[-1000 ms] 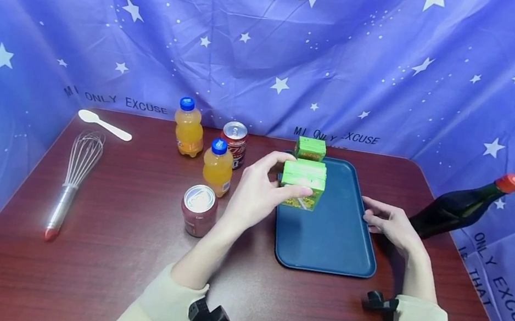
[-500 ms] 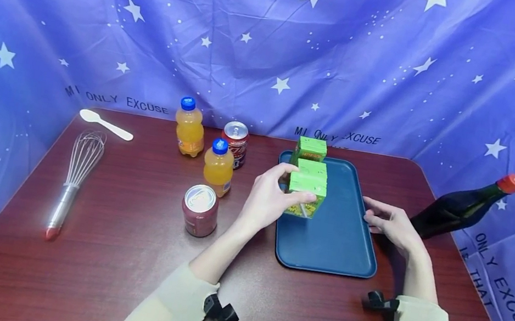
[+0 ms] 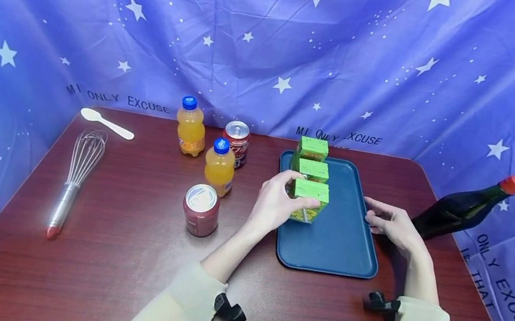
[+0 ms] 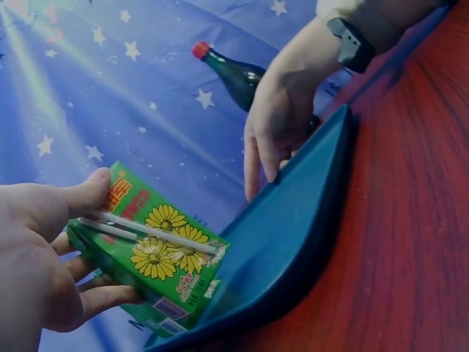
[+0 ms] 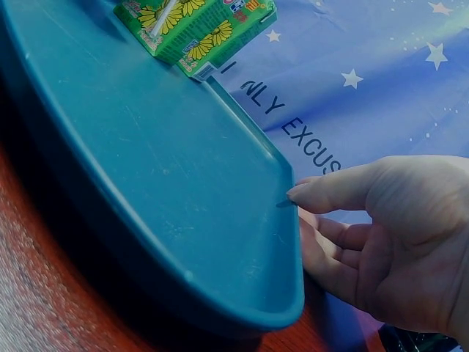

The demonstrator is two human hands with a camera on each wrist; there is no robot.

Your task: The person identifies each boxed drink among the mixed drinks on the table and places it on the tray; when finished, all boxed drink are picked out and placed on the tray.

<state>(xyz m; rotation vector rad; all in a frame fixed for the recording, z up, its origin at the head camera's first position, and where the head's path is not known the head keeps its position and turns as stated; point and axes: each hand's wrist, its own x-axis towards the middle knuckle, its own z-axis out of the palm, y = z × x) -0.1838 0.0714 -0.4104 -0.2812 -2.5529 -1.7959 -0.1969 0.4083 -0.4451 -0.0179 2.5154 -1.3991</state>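
My left hand [image 3: 276,201] holds a green drink carton [image 3: 311,192] by its sides, thumb toward the near face. The left wrist view shows yellow flowers and a wrapped straw on this drink carton [image 4: 165,246]. It stands upright at the left side of a dark blue tray [image 3: 331,249], low over its surface. Behind it, in a row, are a second carton [image 3: 314,169] and a third carton [image 3: 312,147], both partly hidden. My right hand [image 3: 394,226] pinches the tray's right rim, thumb at the top edge and other fingers against the outside, as the right wrist view shows.
Left of the tray stand two orange drink bottles [image 3: 190,131], a dark red can [image 3: 200,213] and a cola can [image 3: 237,143]. A whisk [image 3: 71,182] and a white spoon [image 3: 108,123] lie far left. A dark green bottle [image 3: 460,210] stands behind my right hand.
My left hand has come nearer and slightly right with its drink carton, away from the second carton, which now shows separately behind it. My right hand stays at the tray's rim.
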